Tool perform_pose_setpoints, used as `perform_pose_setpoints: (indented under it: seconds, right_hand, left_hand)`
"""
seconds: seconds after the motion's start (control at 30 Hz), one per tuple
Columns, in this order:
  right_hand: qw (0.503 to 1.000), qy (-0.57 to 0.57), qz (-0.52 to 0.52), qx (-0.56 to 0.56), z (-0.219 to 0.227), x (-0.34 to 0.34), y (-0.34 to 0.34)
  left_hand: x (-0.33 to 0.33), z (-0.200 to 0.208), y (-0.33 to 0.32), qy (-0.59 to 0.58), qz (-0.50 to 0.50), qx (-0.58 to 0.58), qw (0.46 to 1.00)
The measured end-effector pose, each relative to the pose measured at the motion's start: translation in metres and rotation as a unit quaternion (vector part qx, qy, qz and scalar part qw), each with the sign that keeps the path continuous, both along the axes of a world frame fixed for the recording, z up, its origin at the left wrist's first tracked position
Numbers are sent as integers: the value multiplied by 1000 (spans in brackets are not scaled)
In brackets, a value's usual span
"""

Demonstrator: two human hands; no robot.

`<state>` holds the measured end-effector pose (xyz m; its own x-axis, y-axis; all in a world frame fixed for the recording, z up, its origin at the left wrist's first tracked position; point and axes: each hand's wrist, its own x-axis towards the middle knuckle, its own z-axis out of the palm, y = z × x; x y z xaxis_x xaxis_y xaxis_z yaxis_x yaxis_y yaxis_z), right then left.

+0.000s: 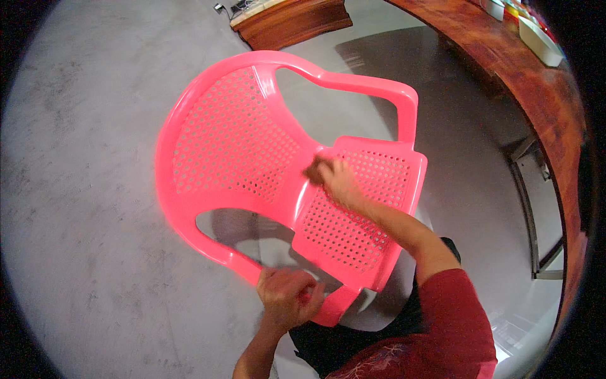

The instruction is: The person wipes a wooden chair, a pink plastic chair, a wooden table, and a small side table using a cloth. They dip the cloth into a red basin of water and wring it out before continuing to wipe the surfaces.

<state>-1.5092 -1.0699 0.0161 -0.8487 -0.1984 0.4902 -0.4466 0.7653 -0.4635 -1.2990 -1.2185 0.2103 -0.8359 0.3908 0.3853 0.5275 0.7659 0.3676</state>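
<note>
A bright pink plastic armchair [290,189] with a perforated back and seat stands in front of me, its back toward the left. My left hand [287,295] is wrapped round the near armrest [243,266] and looks slightly blurred. Over the rear of the seat, where it meets the backrest, my right hand [341,183] presses a small crumpled brown cloth [314,172] against the plastic. Its fingers are closed on the cloth and partly cover it.
Grey floor [82,189] surrounds the chair. A curved wooden counter [536,95] runs along the right, bearing a white container [540,41]. Beneath it shows a metal frame [530,215]. A wooden piece of furniture [290,22] stands beyond the chair, with a cable beside it.
</note>
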Motion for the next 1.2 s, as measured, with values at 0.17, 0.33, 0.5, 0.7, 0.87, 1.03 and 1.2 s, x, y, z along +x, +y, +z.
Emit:
perform_pose_setpoints:
  seconds: [0.17,0.33,0.5,0.7,0.87,1.03,1.2]
  right_hand:
    - [978,49,-188,-78,-7,-21,-57]
    - [991,18,123,-57,-21,67,-90]
    - [920,-120,362,92,5,128,-13]
    - [975,-77,181,106,20,172,107]
    - [977,7,-211,13,-3,104,172]
    - [819,-187,-248,-483,-49,18,259]
    - [768,-286,-78,-568,-5,6,256]
  left_hand:
    - [-3,-2,4,-2,-4,-3,1000]
    - [-6,0,2,-24,-5,-36,999]
    - [-4,2,8,-37,35,-29,998]
    - [-1,0,7,-8,9,-32,999]
    - [2,3,8,-26,22,-33,999]
    - [-2,-1,18,-54,-11,-43,998]
    - [-1,-7,8,-18,-11,-39,999]
